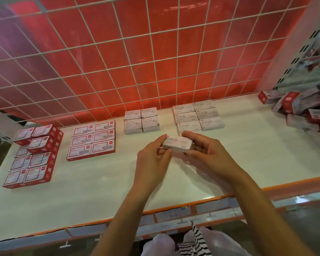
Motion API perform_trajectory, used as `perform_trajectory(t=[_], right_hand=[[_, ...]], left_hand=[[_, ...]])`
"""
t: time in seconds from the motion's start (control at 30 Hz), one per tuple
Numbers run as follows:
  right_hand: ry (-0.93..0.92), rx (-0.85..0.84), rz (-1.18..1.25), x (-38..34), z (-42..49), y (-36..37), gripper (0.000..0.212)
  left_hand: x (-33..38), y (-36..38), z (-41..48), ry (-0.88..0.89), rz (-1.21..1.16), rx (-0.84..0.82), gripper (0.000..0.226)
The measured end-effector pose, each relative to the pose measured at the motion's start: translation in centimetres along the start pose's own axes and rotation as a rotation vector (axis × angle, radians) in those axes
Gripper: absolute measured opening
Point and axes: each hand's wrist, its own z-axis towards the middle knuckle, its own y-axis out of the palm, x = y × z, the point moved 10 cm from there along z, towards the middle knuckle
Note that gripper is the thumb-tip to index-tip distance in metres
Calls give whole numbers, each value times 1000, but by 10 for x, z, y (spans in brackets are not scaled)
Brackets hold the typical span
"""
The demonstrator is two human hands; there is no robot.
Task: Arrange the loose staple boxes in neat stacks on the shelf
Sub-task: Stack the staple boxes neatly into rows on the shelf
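Staple box [177,144], white and printed STAPLES, is held above the shelf [100,185] toward its back edge, just in front of a block of white staple boxes [198,117] laid two across and three deep. The left hand [151,159] pinches the box's left end; the right hand [207,154] grasps its right end with curled fingers. Whether a second box sits under it cannot be told. Left of the block stand four paper clip boxes [141,121], then a flat group of red boxes [92,139], then taller red stacks [33,156] near the left edge. A loose pile of boxes [303,111] fills the back right corner.
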Motion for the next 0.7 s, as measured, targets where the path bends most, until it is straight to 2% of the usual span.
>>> perform_trajectory(t=[0.13, 0.23, 0.3, 0.7], right_hand=[[-47, 13, -182, -4, 0, -21, 59], [-128, 123, -495, -12, 2, -42, 59], [-156, 186, -611, -13, 3, -56, 56], [-69, 292, -688, 3, 13, -123, 51]], left_hand=[[22, 21, -3, 50, 64, 12, 47], [36, 36, -2, 80, 51, 9, 44], [44, 46, -3, 94, 41, 7, 43], [40, 65, 4, 60, 118, 44, 37]])
